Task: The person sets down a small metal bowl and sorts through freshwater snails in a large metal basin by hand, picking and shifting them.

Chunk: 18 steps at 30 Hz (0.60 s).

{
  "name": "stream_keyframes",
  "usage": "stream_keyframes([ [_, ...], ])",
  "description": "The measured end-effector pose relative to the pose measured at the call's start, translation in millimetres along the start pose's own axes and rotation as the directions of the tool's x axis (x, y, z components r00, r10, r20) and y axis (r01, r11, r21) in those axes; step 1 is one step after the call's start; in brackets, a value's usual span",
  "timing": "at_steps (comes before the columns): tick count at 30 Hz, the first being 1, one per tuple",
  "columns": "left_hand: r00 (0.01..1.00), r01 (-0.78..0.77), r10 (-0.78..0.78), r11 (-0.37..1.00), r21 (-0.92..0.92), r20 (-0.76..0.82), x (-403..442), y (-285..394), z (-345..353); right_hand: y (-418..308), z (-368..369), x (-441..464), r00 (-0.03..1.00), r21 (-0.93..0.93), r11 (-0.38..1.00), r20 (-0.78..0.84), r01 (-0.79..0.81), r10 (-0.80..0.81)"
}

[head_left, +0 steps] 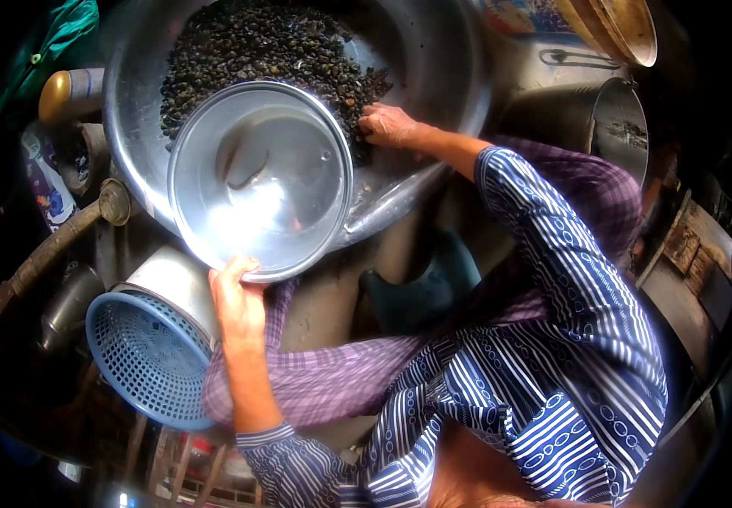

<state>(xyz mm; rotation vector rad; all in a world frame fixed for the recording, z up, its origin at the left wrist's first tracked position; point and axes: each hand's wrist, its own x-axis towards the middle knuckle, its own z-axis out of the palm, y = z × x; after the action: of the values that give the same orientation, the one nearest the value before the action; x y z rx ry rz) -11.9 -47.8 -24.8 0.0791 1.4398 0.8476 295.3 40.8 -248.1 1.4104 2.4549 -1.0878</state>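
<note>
A smaller metal bowl (298, 182) with a shiny inside rests tilted over the front of a large metal basin (421, 51). My left hand (237, 309) grips its near rim, thumb over the edge. Something thin and dark lies inside the bowl. Small dark shells (256, 42) are heaped in the basin behind it. At the right edge of the heap is my right hand (387, 125), fingers curled down against the shells; whatever they hold is hidden.
A blue plastic basket (150, 360) leans by a pale pot (171, 284) at lower left. A metal bucket (624, 127) stands at right, with tongs (578, 59) behind it. A long-handled ladle (52, 241) lies at left.
</note>
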Motion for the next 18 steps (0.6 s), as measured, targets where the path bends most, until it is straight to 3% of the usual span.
stream_keyframes([
  [8, 0.999, 0.012, -0.011, 1.0, 0.006, -0.042, -2, 0, 7, -7, 16, -5, 0.991, -0.072, 0.993, -0.103, -0.095, 0.087],
  [14, 0.999, 0.026, -0.027, 0.999, -0.028, -0.027, -1, 0, 4, 2, 13, -5, 0.997, 0.017, 1.0, -0.07, 0.025, -0.024],
  [16, 0.999, 0.02, -0.021, 1.0, -0.019, -0.045, -2, 1, 10, 7, 12, -3, 0.998, 0.042, 0.999, 0.053, 0.014, -0.016],
  [18, 0.998, 0.015, -0.016, 1.0, -0.011, -0.065, -3, 2, 12, 10, 16, -2, 0.999, 0.042, 0.998, -0.007, 0.05, -0.05],
])
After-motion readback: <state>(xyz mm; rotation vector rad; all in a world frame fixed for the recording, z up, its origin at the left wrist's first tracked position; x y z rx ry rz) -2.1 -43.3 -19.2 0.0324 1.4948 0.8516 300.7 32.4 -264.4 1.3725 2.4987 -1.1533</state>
